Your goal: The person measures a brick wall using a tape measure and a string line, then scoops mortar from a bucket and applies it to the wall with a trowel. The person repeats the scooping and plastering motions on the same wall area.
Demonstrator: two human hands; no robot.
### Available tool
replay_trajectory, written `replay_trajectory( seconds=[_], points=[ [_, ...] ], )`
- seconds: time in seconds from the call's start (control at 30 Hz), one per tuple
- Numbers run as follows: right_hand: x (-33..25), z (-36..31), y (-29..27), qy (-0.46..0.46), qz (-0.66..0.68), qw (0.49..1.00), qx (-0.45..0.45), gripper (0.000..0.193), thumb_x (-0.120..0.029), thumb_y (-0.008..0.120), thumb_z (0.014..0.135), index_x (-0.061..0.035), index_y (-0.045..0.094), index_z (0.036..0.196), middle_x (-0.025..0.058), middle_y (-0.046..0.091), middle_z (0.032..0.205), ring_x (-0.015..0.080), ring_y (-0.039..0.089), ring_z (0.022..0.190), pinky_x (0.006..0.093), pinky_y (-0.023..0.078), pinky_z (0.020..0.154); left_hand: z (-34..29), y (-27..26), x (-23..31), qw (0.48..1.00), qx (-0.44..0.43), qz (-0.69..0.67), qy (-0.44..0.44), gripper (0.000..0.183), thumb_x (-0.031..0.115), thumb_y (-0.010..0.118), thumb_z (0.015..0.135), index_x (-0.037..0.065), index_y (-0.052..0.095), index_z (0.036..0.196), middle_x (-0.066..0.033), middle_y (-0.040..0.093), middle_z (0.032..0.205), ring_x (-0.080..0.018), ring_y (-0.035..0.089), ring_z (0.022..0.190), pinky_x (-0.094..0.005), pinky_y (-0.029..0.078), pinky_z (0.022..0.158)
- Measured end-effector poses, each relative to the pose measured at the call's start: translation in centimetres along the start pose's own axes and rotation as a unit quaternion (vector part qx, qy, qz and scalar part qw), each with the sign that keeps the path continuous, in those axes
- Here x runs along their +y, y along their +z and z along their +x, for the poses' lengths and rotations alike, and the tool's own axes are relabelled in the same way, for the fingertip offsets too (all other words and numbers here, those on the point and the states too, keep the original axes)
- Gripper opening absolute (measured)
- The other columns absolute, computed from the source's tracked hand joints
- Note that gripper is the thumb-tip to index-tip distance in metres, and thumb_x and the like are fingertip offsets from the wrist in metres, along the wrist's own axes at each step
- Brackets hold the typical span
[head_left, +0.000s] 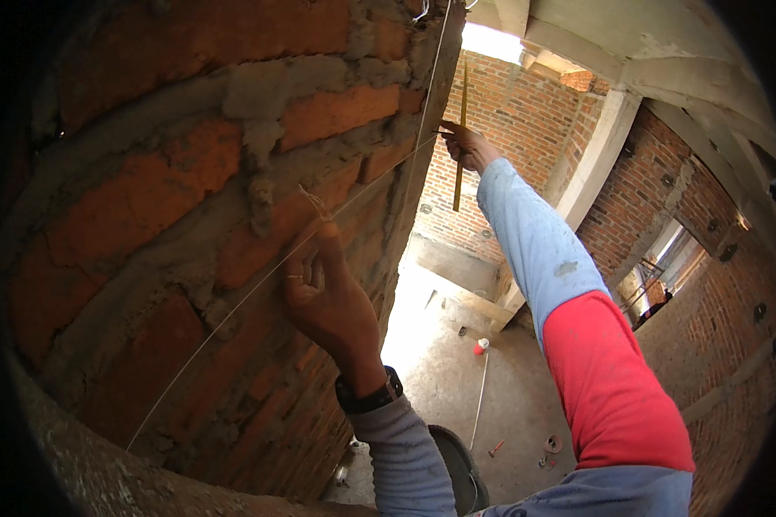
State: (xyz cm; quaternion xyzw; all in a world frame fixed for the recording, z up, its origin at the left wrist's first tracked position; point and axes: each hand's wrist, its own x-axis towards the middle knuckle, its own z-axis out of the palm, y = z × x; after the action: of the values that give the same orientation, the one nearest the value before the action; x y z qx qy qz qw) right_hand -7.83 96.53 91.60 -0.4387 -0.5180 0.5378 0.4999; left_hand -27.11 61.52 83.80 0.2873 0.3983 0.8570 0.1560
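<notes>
A thin pale string [227, 319] runs slantwise along the rough brick wall [168, 185] on my left. The curled fingers of my left hand [328, 289] pinch this string against the wall, beside a small frayed tuft of fibre [315, 200]. Farther up, my right hand [466, 148] is closed at the wall's end edge, near the string's far part. A long, narrow yellow strip [457, 189] crosses that hand, sticking out above and below it; its kind is unclear. Something thin and dark pokes from the fingertips. Another string [437, 65] follows the edge.
Far below lies a concrete floor [440, 379] with a hammer [497, 448], a red-and-white object [480, 346] and a dark tub [459, 470]. More brick walls [513, 112], a concrete column [602, 155] and a window opening [664, 267] stand to the right. A rough ledge [103, 470] runs along the lower left.
</notes>
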Motion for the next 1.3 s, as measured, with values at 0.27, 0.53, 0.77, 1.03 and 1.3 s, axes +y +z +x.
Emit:
replay_trajectory(
  seconds=[0.27,0.53,0.77,1.03,1.3],
  points=[
    [-1.1,-10.0,-4.8,-0.135,-0.134,0.959,0.211,0.059,-0.057,0.066,0.098,0.0003,0.067,0.111,0.0003,0.055,0.08,0.0067,0.044,0.049,0.0232,0.036,0.038,-0.4,0.6,0.0,1.0,0.006,-0.017,0.021,0.035,0.025,0.074,0.101,-0.005,0.069,0.12,-0.0149,0.074,0.117,-0.0214,0.07,0.109,-0.0351,0.054,0.096],
    [0.8,-30.4,-9.5,-0.346,-0.196,0.889,0.227,0.023,-0.02,0.056,0.109,-0.0022,0.07,0.108,-0.0037,0.054,0.081,0.0034,0.046,0.057,0.022,0.037,0.047,-1.1,1.6,-0.4,0.997,-0.008,0.069,0.026,0.036,0.018,0.064,0.103,-0.005,0.066,0.131,-0.0196,0.072,0.126,-0.029,0.068,0.119,-0.0396,0.052,0.106],
    [-2.9,-39.8,-6.9,-0.439,-0.531,0.708,0.157,0.01,-0.006,0.067,0.1,0.0029,0.07,0.101,0.0092,0.066,0.082,0.017,0.063,0.071,0.03,0.048,0.065,-1.9,3.6,-1.8,0.989,-0.046,0.119,0.081,0.039,0.02,0.066,0.101,0.0,0.063,0.135,-0.0198,0.063,0.139,-0.034,0.061,0.127,-0.0434,0.046,0.11],
    [-5.3,-40.1,-3.5,-0.461,-0.62,0.624,0.118,0.008,-0.003,0.073,0.093,0.0007,0.073,0.1,0.015,0.072,0.09,0.0309,0.072,0.077,0.0377,0.056,0.069,-1.8,4.6,-2.7,0.966,-0.116,0.184,0.142,0.053,0.024,0.065,0.101,0.01,0.051,0.15,-0.0176,0.049,0.151,-0.0398,0.037,0.142,-0.057,0.028,0.121],
    [-4.9,-38.5,-3.1,-0.477,-0.634,0.597,0.119,0.009,-0.006,0.075,0.093,-0.0027,0.074,0.101,0.0134,0.073,0.093,0.0313,0.074,0.079,0.038,0.058,0.068,-1.6,4.5,-3.2,0.955,-0.126,0.218,0.155,0.059,0.031,0.066,0.1,0.014,0.048,0.154,-0.0166,0.042,0.155,-0.0416,0.031,0.144,-0.062,0.023,0.122]
  ],
)
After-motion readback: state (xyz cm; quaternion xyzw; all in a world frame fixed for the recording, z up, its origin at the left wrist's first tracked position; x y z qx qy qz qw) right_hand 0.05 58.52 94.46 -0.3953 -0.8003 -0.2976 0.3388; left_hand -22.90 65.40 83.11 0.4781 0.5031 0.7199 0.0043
